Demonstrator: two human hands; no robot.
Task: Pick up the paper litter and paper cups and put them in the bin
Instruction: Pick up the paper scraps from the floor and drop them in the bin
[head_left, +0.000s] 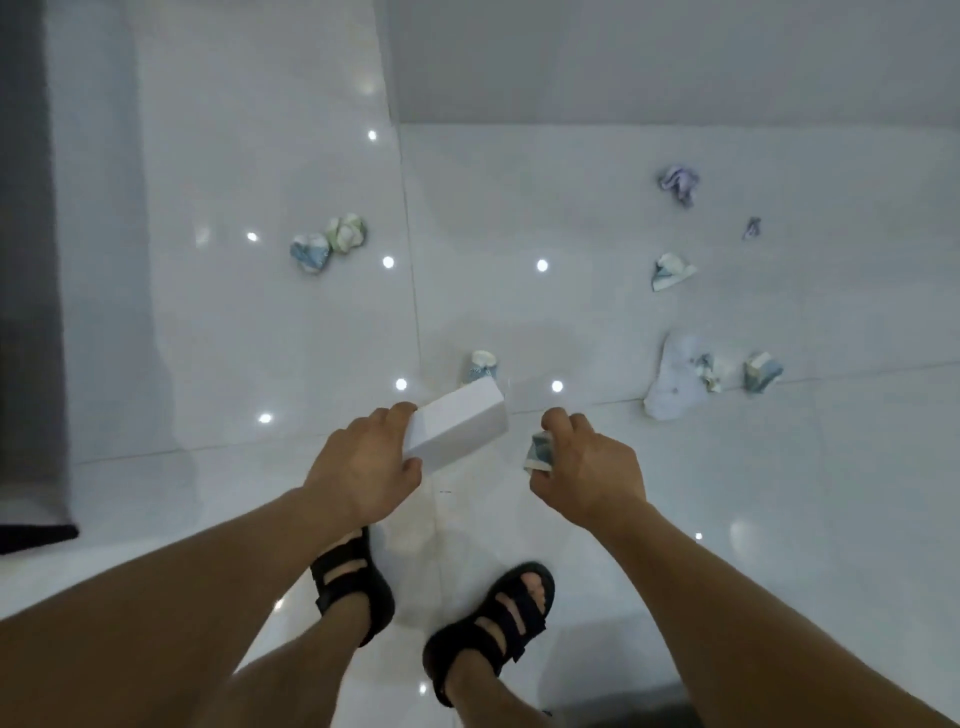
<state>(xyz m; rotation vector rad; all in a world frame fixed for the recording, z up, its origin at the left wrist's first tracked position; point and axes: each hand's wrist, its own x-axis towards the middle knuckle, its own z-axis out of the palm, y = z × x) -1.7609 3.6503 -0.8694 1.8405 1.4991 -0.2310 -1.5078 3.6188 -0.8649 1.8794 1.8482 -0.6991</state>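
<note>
- Head view is showing a glossy white tiled floor (249, 338) spreading wide ahead of both hands and to their right. This open room is letting the arms reach every piece without obstacle. A pale wall (675, 62) is closing it far ahead, and a dark strip (26, 234) is edging it far left of the left hand.
- A white sheet (667, 387) is lying to the right of the right hand, well apart. A crumpled piece (709, 371) is touching its right edge and a bluish piece (761, 371) is sitting just beyond.
- The left hand (363, 462) is gripping a white box (460, 423) by its near end, fingers on the far side and thumb on the near side, probably so that it is not tipping.
- The right hand (587, 467) is pinching a crumpled paper (540, 452) in curled fingers. I am judging that both hands are being filled for one trip to the bin, which is not appearing in view.
- A crumpled ball (480, 364) is lying just ahead of the box; neither hand is free for it.
- A pair of balls (327, 241), touching each other, is lying ahead-left of the left hand, well apart.
- Far ahead-right of the right hand, a blue-white ball (672, 270), a purple ball (678, 182) and a tiny scrap (751, 227) are lying apart from one another.
</note>
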